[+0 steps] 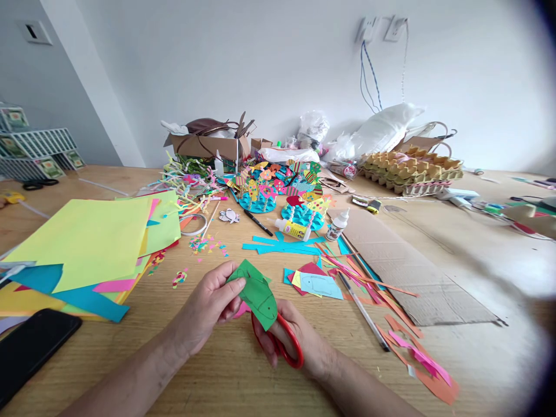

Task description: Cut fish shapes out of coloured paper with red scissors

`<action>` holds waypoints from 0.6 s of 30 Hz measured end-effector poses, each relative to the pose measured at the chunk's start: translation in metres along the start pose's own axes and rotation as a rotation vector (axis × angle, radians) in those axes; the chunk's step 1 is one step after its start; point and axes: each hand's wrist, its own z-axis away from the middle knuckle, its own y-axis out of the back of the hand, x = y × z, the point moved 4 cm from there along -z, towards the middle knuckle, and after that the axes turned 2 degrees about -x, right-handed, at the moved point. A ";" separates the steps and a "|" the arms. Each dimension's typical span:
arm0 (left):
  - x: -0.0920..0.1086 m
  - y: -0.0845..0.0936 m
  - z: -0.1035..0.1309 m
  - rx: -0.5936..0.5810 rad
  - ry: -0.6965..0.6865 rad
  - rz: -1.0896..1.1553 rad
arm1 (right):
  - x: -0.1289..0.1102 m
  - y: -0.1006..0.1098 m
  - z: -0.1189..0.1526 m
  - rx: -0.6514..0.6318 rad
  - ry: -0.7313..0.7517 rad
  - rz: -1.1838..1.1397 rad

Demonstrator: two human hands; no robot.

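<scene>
Between thumb and fingers, my left hand pinches a piece of green paper with a fish outline drawn on it. A bit of pink paper shows beneath the green one. My right hand is closed round the red handles of a pair of scissors; the green paper hides the blades. Just beyond my hands lies a small stack of coloured paper pieces, its top light-blue piece also bearing a drawn fish. A pen rests to the right of that stack.
Coloured paper sheets and a phone lie at left. Glue bottles, a marker and blue bases with paper fish stand ahead. A cardboard sheet, paper scraps and egg trays are at right.
</scene>
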 end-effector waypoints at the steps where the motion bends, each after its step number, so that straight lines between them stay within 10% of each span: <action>1: 0.000 0.000 0.000 0.005 0.006 0.007 | 0.000 0.000 0.000 -0.009 0.001 -0.005; 18: 0.000 -0.003 0.002 -0.057 -0.002 -0.095 | -0.003 0.001 0.001 -0.003 0.024 -0.009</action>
